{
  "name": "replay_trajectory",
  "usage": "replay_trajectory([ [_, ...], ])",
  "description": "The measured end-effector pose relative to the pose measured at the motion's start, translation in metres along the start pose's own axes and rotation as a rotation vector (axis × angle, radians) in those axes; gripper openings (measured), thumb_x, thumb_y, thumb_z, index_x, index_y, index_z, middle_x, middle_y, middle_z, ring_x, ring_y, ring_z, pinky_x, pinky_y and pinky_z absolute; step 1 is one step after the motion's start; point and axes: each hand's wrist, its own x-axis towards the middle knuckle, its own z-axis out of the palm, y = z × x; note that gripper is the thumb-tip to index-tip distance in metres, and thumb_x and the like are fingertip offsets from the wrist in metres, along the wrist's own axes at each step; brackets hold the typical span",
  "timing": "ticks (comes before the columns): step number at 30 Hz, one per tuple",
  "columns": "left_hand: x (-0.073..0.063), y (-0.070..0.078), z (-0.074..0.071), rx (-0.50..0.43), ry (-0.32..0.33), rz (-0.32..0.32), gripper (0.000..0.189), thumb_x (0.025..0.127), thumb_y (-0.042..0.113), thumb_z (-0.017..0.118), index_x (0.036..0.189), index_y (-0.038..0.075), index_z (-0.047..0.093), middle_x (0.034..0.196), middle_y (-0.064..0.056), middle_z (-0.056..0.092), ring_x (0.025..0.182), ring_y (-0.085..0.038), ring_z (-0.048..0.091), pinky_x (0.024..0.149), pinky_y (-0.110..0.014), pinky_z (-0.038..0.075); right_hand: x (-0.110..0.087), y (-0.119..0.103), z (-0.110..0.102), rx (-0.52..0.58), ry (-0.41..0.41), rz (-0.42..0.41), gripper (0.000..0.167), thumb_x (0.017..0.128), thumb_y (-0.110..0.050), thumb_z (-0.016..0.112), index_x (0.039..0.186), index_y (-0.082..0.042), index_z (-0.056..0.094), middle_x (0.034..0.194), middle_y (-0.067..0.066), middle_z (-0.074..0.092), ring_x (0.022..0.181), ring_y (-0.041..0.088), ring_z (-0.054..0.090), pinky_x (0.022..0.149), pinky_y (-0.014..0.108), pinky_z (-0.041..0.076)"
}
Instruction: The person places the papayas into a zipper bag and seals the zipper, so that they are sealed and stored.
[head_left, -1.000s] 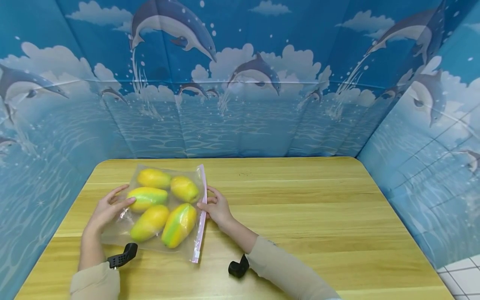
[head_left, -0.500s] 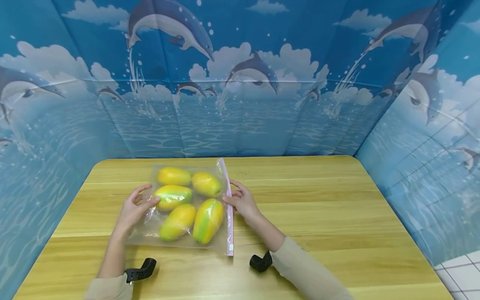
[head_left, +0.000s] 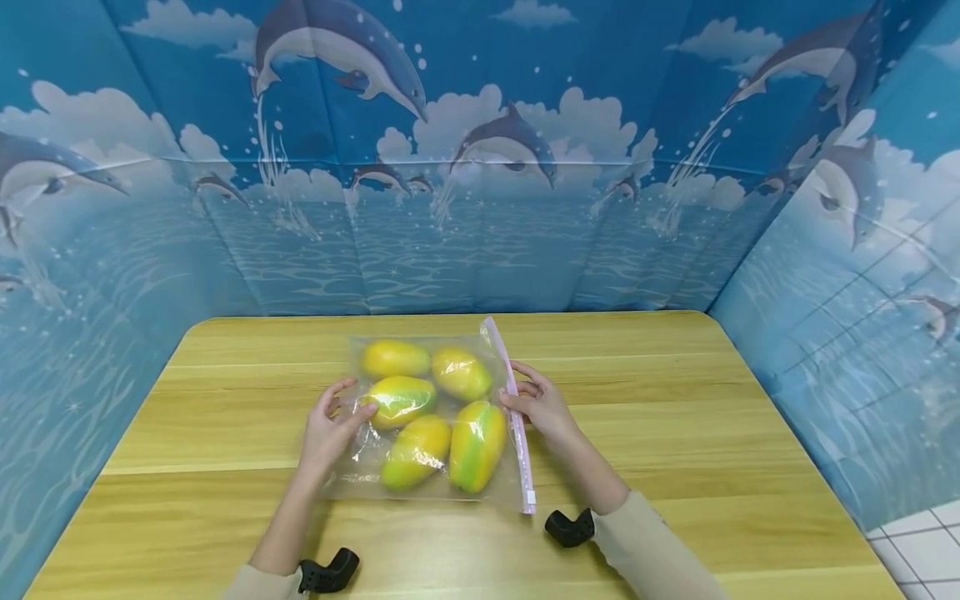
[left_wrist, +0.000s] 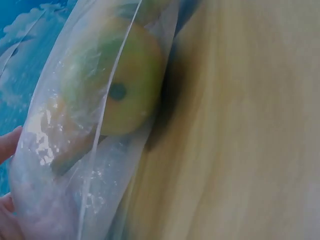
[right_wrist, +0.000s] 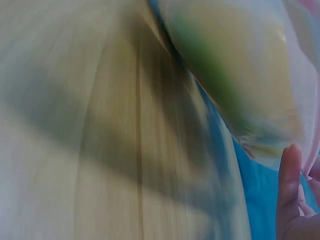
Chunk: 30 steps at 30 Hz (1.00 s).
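A clear zip bag point(head_left: 358, 482) lies spread out between my two hands in the head view, with several yellow-and-green mangoes point(head_left: 477, 446) inside. Along its right side runs a lilac zip strip point(head_left: 524, 467) with a white slider point(head_left: 531, 497) at the near end. My left hand point(head_left: 324, 437) grips the bag's left end, thumb on top beside a mango. My right hand point(head_left: 549, 414) pinches the zip side, thumb uppermost. Both wrist views show the bag point(left_wrist: 120, 165) raised off the table, its shadow below. Fingers under the bag are partly hidden.
The wooden table point(head_left: 675, 417) extends to both sides of the bag. A dolphin-print curtain point(head_left: 480, 250) stands along its back and sides. Black wrist cameras point(head_left: 330, 572) are worn at both cuffs. White floor tiles point(head_left: 918, 542) show at the lower right.
Both hands have carried the bag of mangoes rightward, from the table's left side towards the middle. Their hold on its two ends looks the same throughout.
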Motion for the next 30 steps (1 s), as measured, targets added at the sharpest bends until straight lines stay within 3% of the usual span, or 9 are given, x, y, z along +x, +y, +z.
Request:
replay_trajectory([
  [3,-0.004,0.002,0.013,-0.038,-0.002,0.016,0.061,0.076,0.024,0.073,0.130,0.015,0.045,0.122,-0.016,0.050,0.071,-0.012,0.054,0.052,-0.015,0.047,-0.002,0.000,-0.013,-0.009,-0.007,0.002,0.061,0.081,-0.004,0.066,0.136,-0.013,0.042,0.089,0.002,0.063,0.066,0.010,0.061,0.053,0.020,0.053],
  [10,-0.011,0.002,0.037,-0.111,-0.005,0.069,0.059,0.076,0.016,0.073,0.128,0.010,0.046,0.114,-0.019,0.054,0.052,-0.006,0.046,0.043,-0.013,0.042,-0.008,0.003,-0.038,-0.032,-0.015,0.000,0.061,0.083,-0.006,0.064,0.138,-0.010,0.038,0.095,0.002,0.064,0.069,0.009,0.060,0.057,0.020,0.054],
  [16,-0.013,0.001,0.056,-0.121,-0.031,0.116,0.060,0.077,0.014,0.072,0.129,0.005,0.044,0.110,-0.022,0.054,0.058,-0.007,0.053,0.046,-0.015,0.046,-0.012,0.008,-0.058,-0.034,0.000,0.013,0.063,0.082,-0.008,0.066,0.138,-0.011,0.038,0.101,0.002,0.064,0.072,0.009,0.061,0.061,0.021,0.055],
  [24,-0.015,0.000,0.073,-0.113,-0.047,0.114,0.063,0.076,0.013,0.073,0.131,0.006,0.044,0.109,-0.021,0.051,0.060,-0.009,0.051,0.047,-0.016,0.048,-0.012,0.018,-0.078,0.003,0.021,0.027,0.065,0.081,-0.008,0.067,0.139,-0.007,0.036,0.091,-0.005,0.066,0.073,0.009,0.062,0.063,0.021,0.055],
  [30,-0.023,0.011,0.079,-0.108,-0.033,0.117,0.060,0.075,0.010,0.073,0.128,0.001,0.045,0.097,-0.020,0.052,0.060,-0.010,0.049,0.048,-0.015,0.047,-0.009,0.023,-0.084,0.006,0.029,0.036,0.064,0.083,-0.004,0.064,0.140,-0.005,0.034,0.085,-0.006,0.066,0.072,0.007,0.061,0.064,0.021,0.054],
])
